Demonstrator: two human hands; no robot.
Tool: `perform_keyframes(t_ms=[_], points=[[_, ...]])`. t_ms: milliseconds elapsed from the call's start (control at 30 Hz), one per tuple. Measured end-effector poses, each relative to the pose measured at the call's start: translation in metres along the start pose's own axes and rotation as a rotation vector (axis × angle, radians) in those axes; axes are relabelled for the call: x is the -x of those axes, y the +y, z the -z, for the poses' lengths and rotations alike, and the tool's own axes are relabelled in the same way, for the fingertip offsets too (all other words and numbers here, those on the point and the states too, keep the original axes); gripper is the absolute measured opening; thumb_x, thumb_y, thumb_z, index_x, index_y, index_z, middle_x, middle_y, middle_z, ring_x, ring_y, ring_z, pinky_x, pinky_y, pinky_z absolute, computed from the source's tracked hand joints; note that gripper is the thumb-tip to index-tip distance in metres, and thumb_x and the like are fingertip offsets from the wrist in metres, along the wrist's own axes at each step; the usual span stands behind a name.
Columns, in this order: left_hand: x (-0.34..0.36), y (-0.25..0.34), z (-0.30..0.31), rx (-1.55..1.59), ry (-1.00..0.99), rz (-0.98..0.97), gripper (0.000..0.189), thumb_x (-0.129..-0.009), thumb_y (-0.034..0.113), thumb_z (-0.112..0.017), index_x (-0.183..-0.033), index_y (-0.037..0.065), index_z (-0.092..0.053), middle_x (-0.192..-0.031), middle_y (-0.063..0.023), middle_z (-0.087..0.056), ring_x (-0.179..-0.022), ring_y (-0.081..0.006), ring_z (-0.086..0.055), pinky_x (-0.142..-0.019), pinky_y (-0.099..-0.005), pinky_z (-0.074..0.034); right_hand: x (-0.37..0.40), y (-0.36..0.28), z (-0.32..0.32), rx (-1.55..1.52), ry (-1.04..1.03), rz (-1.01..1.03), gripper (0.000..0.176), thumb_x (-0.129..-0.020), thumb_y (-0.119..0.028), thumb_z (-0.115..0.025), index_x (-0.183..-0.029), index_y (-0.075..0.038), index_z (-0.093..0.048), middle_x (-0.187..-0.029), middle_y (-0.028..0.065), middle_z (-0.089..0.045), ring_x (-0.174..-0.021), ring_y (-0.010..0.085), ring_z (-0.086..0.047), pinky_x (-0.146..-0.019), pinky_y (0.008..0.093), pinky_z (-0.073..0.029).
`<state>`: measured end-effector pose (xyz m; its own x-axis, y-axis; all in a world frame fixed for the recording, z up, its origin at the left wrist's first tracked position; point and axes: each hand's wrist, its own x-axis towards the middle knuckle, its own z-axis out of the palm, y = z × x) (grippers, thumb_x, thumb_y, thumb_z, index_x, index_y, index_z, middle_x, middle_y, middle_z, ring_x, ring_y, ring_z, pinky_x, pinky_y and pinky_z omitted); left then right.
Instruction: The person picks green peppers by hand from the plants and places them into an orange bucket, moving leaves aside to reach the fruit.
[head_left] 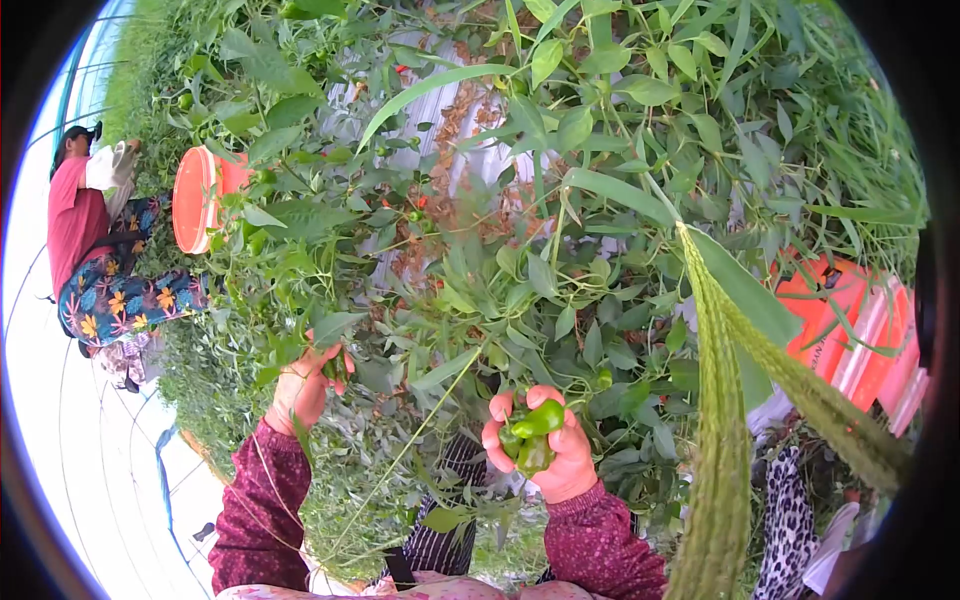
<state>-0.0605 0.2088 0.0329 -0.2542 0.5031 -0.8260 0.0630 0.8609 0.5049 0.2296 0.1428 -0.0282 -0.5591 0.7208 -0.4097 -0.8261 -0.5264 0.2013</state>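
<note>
My right hand [550,460] is closed around several green peppers [538,425], with the palm turned up and the fingers curled about them. One glossy pepper lies on top, across the others. My left hand [300,390], to the left among the leaves, has its fingers closed on a dark green pepper [335,369], partly hidden by the fingers and foliage. Both hands are in front of leafy pepper plants [480,280]. Small green and red fruits show among the leaves.
An orange bucket [193,200] stands at the left near a person in a red top [78,215]. More orange containers [835,325] are at the right. Two long ridged green stalks [718,450] hang close to the camera. Pale ground sheeting [405,115] shows between plants.
</note>
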Motion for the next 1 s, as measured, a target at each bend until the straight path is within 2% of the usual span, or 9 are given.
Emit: perform_keyframes(t_ms=[200, 267, 500, 633, 700, 800, 833, 933, 1000], points=[[0.016, 0.036, -0.028, -0.373, -0.200, 0.129, 0.042, -0.086, 0.008, -0.044, -0.127, 0.007, -0.047, -0.068, -0.0067, -0.058, -0.057, -0.0103, -0.053, -0.047, -0.0223, -0.041, -0.004, 0.004, 0.001, -0.020, -0.038, 0.010, 0.039, -0.080, -0.026, -0.066, -0.115, -0.016, -0.052, -0.109, 0.0167, -0.046, -0.092, 0.0345, -0.057, -0.055, 0.0346, -0.045], [0.021, 0.033, -0.032, -0.268, -0.245, -0.007, 0.045, -0.084, 0.005, -0.044, -0.128, 0.008, -0.047, -0.069, -0.0063, -0.060, -0.061, -0.0107, -0.055, -0.048, -0.0224, -0.042, -0.004, 0.007, 0.004, -0.004, -0.031, 0.003, 0.039, -0.080, -0.025, -0.065, -0.115, -0.016, -0.052, -0.109, 0.0169, -0.046, -0.092, 0.0345, -0.057, -0.055, 0.0346, -0.045], [-0.052, 0.041, -0.065, -0.270, -0.423, -0.104, 0.016, -0.080, -0.001, -0.048, -0.088, -0.004, -0.062, -0.083, -0.0069, -0.060, -0.074, -0.0157, -0.060, -0.061, -0.0283, -0.050, 0.002, 0.017, 0.012, -0.024, 0.109, 0.032, 0.040, -0.078, -0.026, -0.067, -0.114, -0.015, -0.053, -0.107, 0.0167, -0.048, -0.088, 0.0335, -0.058, -0.055, 0.0344, -0.045], [-0.142, 0.042, -0.116, -0.962, -0.113, -0.593, 0.023, -0.078, 0.011, -0.055, -0.099, 0.004, -0.063, -0.082, -0.0172, -0.064, -0.079, -0.0300, -0.063, -0.069, -0.0376, -0.050, -0.009, 0.011, -0.001, -0.021, 0.091, 0.001, 0.040, -0.078, -0.026, -0.067, -0.114, -0.014, -0.053, -0.107, 0.0167, -0.048, -0.089, 0.0335, -0.058, -0.055, 0.0344, -0.045], [-0.186, 0.042, -0.135, -1.250, 0.110, -0.674, 0.024, -0.076, 0.007, -0.055, -0.098, 0.008, -0.064, -0.086, -0.0201, -0.063, -0.082, -0.0361, -0.061, -0.072, -0.0411, -0.049, -0.006, 0.012, 0.004, -0.038, 0.047, -0.023, 0.039, -0.078, -0.025, -0.066, -0.114, -0.014, -0.053, -0.107, 0.0170, -0.048, -0.091, 0.0341, -0.058, -0.056, 0.0346, -0.045], [-0.239, 0.038, -0.140, -1.626, 0.138, -0.401, 0.017, -0.076, 0.010, -0.059, -0.091, 0.007, -0.067, -0.090, -0.0170, -0.066, -0.088, -0.0341, -0.063, -0.073, -0.0415, -0.052, -0.005, 0.015, 0.007, -0.069, 0.025, -0.026, 0.039, -0.078, -0.024, -0.066, -0.114, -0.013, -0.053, -0.107, 0.0173, -0.049, -0.094, 0.0349, -0.058, -0.057, 0.0350, -0.045], [-0.253, 0.027, -0.136, -1.736, 0.132, -0.330, 0.017, -0.077, 0.011, -0.060, -0.091, 0.008, -0.067, -0.092, -0.0160, -0.066, -0.089, -0.0328, -0.064, -0.073, -0.0402, -0.052, -0.004, 0.017, 0.012, -0.149, -0.047, -0.035, 0.042, -0.077, -0.016, -0.058, -0.118, -0.011, -0.051, -0.114, 0.0159, -0.049, -0.100, 0.0336, -0.057, -0.071, 0.0361, -0.050], [-0.247, 0.020, -0.118, -1.780, 0.133, -0.245, 0.018, -0.077, 0.011, -0.060, -0.093, 0.009, -0.068, -0.094, -0.0139, -0.067, -0.089, -0.0298, -0.065, -0.073, -0.0388, -0.052, -0.001, 0.017, 0.010, -0.170, -0.003, -0.051, 0.041, -0.077, -0.014, -0.057, -0.117, -0.011, -0.051, -0.113, 0.0162, -0.049, -0.101, 0.0339, -0.057, -0.071, 0.0361, -0.050], [-0.235, 0.015, -0.110, -1.719, 0.145, -0.229, 0.019, -0.078, 0.012, -0.060, -0.095, 0.010, -0.068, -0.095, -0.0129, -0.067, -0.089, -0.0283, -0.065, -0.073, -0.0386, -0.052, -0.003, 0.017, 0.006, -0.103, 0.041, -0.034, 0.038, -0.079, -0.025, -0.066, -0.114, -0.013, -0.053, -0.107, 0.0166, -0.049, -0.096, 0.0354, -0.057, -0.058, 0.0353, -0.046]])
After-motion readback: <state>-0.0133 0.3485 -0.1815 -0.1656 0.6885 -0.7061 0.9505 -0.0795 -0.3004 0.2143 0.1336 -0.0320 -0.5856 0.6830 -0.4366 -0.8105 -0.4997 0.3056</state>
